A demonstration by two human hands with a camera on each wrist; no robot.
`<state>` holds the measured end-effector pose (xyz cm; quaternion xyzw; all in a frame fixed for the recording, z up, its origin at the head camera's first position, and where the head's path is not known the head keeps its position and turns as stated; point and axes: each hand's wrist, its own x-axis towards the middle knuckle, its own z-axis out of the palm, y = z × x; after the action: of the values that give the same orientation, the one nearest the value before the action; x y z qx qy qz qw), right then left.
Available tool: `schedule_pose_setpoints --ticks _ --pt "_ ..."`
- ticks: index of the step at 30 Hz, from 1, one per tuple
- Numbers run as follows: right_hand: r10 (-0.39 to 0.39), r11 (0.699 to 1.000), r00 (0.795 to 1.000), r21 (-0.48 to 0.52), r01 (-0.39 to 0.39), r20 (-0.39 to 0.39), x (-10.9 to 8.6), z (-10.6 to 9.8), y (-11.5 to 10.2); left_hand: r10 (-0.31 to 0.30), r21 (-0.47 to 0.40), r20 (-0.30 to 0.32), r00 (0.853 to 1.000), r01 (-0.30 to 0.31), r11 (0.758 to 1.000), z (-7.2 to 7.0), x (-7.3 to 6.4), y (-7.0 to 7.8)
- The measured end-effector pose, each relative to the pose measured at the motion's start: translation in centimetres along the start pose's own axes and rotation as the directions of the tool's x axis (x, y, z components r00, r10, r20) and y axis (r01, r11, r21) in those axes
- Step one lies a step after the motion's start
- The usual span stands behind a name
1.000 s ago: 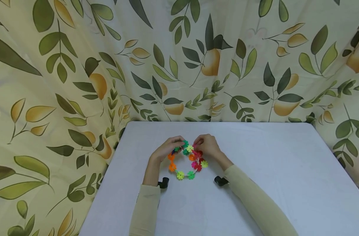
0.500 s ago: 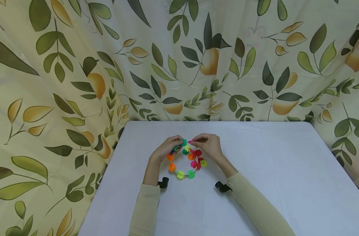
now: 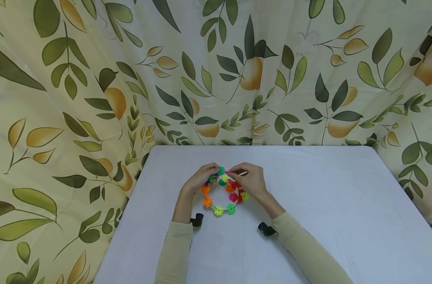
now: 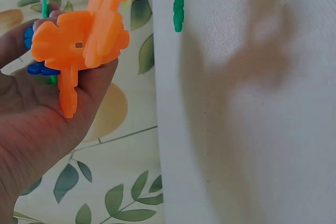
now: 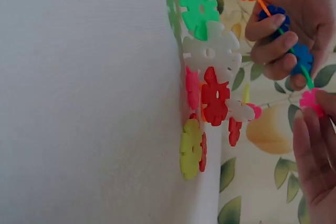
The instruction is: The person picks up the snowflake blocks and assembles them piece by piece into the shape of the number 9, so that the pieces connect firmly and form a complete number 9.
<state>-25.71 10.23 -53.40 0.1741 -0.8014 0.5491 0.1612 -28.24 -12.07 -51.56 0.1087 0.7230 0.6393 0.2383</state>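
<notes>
A ring-shaped chain of interlocking snowflake discs (image 3: 218, 210), in several colours, lies on the table between the hands. At its upper left, the left hand (image 3: 201, 178) grips the chain; in the right wrist view its fingers curl round the blue discs (image 5: 302, 59). Beyond these, a green disc (image 3: 221, 170) shows at the chain's end. The right hand (image 3: 252, 180) pinches a pink snowflake disc (image 5: 312, 101) against that green disc's edge. Large orange discs (image 4: 58, 40) stand over the left palm in the left wrist view. Red discs (image 5: 215, 96) cluster on the ring's right side.
A white cloth covers the table (image 3: 308, 189). Behind it and to the left hangs a leaf-and-fruit patterned curtain (image 3: 209, 79). Black wrist cameras (image 3: 267, 228) stick out beneath both forearms.
The right hand has turned and shifted slightly left, bringing the pink disc against the green one, then dipped a little. The left hand keeps its grip almost in place.
</notes>
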Motion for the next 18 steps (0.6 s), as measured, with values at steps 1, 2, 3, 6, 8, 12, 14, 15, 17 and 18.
schedule_pose_setpoints --ticks 1,2,3,6,8,12,14,15,17,18 --pt "-0.028 1.0 1.0 -0.002 0.028 -0.008 -0.02 0.05 -0.03 -0.002 -0.001 0.0 1.0 0.002 1.0 0.03 0.02 0.01" --pt "-0.051 0.999 0.999 0.002 0.051 -0.015 -0.04 0.1 -0.03 -0.005 0.0 0.0 1.0 0.005 1.0 0.05 0.02 0.04" --pt "-0.069 0.998 0.997 0.008 0.069 -0.022 -0.06 0.15 -0.07 -0.008 -0.001 0.0 1.0 0.008 1.0 0.06 0.04 0.03" --pt "-0.096 0.995 0.995 0.038 0.097 -0.032 -0.08 0.28 -0.08 -0.016 -0.006 -0.001 1.0 0.016 1.0 0.04 0.15 -0.05" --pt "-0.101 0.993 0.994 0.052 0.103 -0.033 -0.11 0.4 0.06 -0.017 -0.008 0.003 1.0 0.017 1.0 0.04 0.17 -0.06" --pt "-0.106 0.993 0.994 0.057 0.108 -0.032 -0.16 0.5 0.25 -0.006 -0.001 0.009 1.0 0.006 1.0 0.14 0.2 0.0" --pt "-0.105 0.993 0.994 0.046 0.106 -0.033 -0.19 0.49 0.25 0.004 0.01 0.006 1.0 -0.004 1.0 0.27 0.18 0.06" --pt "-0.101 0.994 0.994 0.041 0.102 -0.034 -0.19 0.47 0.2 0.008 0.017 0.005 1.0 -0.008 1.0 0.38 0.14 0.12" --pt "-0.09 0.996 0.995 0.026 0.091 -0.039 -0.2 0.44 0.1 0.016 0.035 0.001 1.0 -0.016 0.999 0.62 0.09 0.2" --pt "-0.086 0.996 0.995 0.018 0.087 -0.041 -0.2 0.43 0.04 0.02 0.046 0.0 1.0 -0.02 0.999 0.75 0.06 0.27"
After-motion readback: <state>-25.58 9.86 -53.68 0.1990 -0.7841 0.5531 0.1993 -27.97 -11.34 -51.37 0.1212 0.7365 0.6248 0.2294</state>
